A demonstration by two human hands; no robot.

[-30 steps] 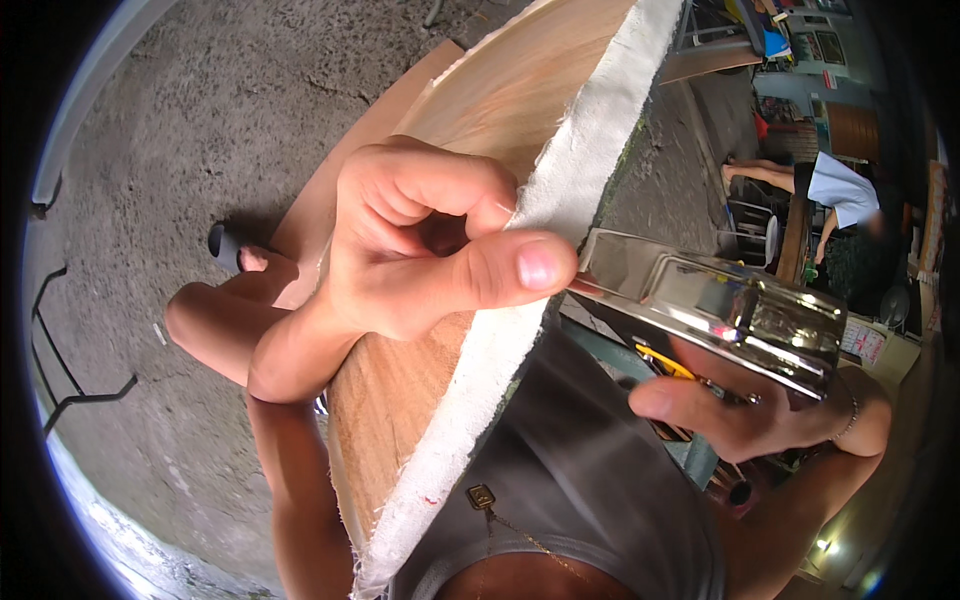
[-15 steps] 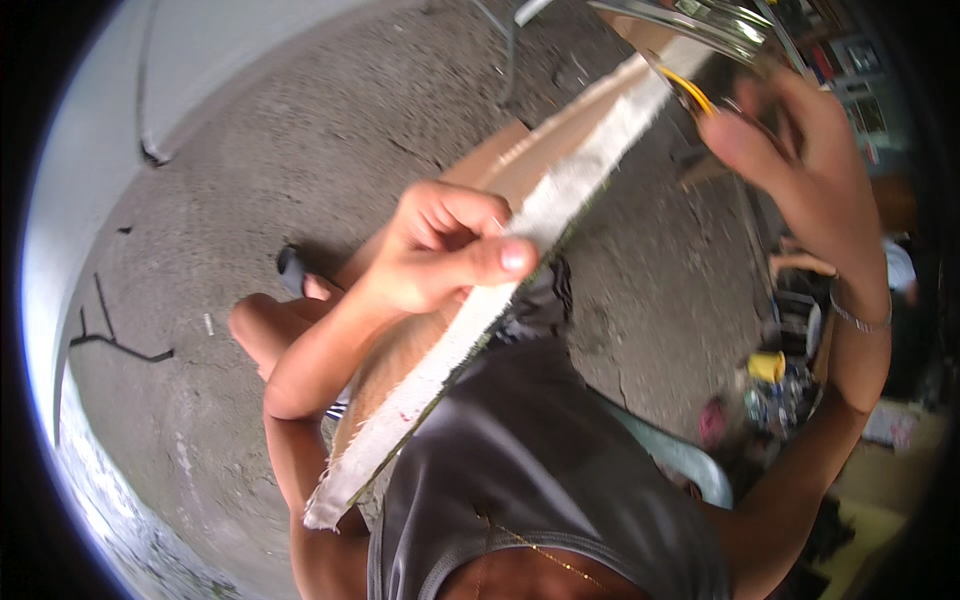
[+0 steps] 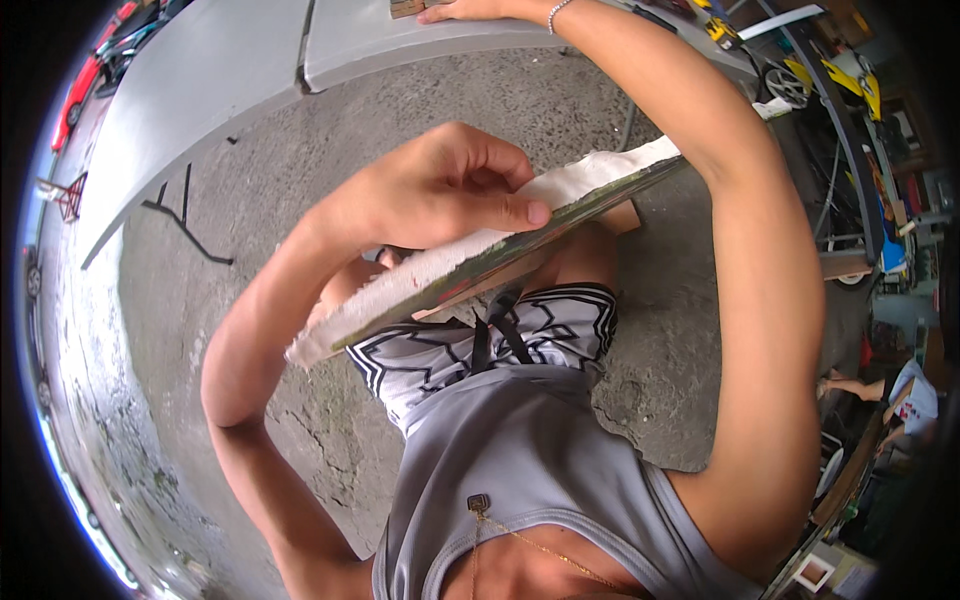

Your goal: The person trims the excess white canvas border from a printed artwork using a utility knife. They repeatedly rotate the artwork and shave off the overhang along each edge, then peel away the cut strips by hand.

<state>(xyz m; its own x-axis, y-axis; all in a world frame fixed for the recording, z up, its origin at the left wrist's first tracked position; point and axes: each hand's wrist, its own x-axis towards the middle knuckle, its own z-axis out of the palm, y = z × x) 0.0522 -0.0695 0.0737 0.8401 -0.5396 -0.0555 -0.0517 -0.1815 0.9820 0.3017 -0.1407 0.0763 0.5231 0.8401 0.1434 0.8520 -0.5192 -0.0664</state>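
Note:
My left hand (image 3: 460,185) is closed on the edge of a stretched canvas (image 3: 370,312), thumb on the white folded strip and fingers curled behind. The canvas is tilted across my lap, its edge rising to the right; green and red paint shows along its underside. My right arm passes over the canvas's far right part and hides some of it. At the top edge of the view, my right hand (image 3: 480,10) rests on the grey table, a digit stretched out against a small brown block (image 3: 407,8). The rest of its fingers are cut off by the frame.
The grey table (image 3: 400,40) spans the far side, with a seam across it. A yellow and black tool (image 3: 722,32) lies at its right end. Dark metal framing (image 3: 835,130) and a yellow wheeled thing (image 3: 868,88) stand at right. Another person (image 3: 900,395) is at far right.
My right hand has left the canvas's upper end, where it held a metal tool with yellow on it, and now reaches onto the table. The canvas has tipped flatter, still in my left hand.

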